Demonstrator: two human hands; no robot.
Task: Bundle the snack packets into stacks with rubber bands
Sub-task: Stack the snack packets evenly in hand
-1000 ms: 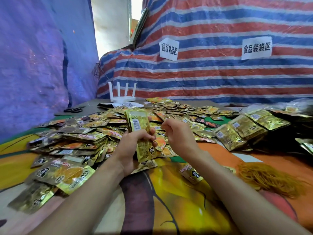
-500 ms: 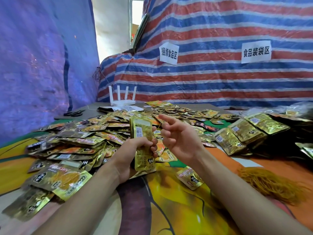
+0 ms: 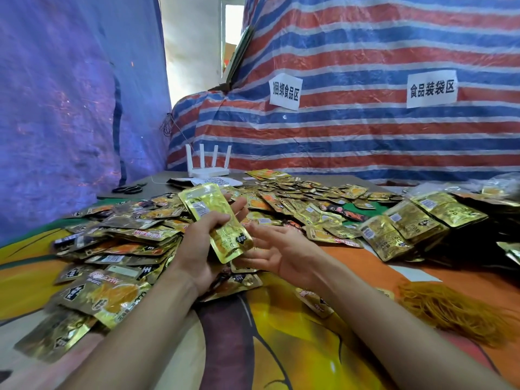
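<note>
Centrally, the left grip (image 3: 202, 243) clasps a stack of snack packets (image 3: 216, 218) above the table (image 3: 157, 192), hemmed by loose packets (image 3: 126, 235); rubber bands (image 3: 450, 308) lie well apart at right. The right grip (image 3: 278, 249), released, has turned palm-up just beneath the stack, which was upright and now tilts

The cloth-covered table (image 3: 281, 347) bears heaped snack packets (image 3: 135, 240), a pile of rubber bands (image 3: 450, 311), a router (image 3: 208, 170) and scissors (image 3: 128, 189)
</note>
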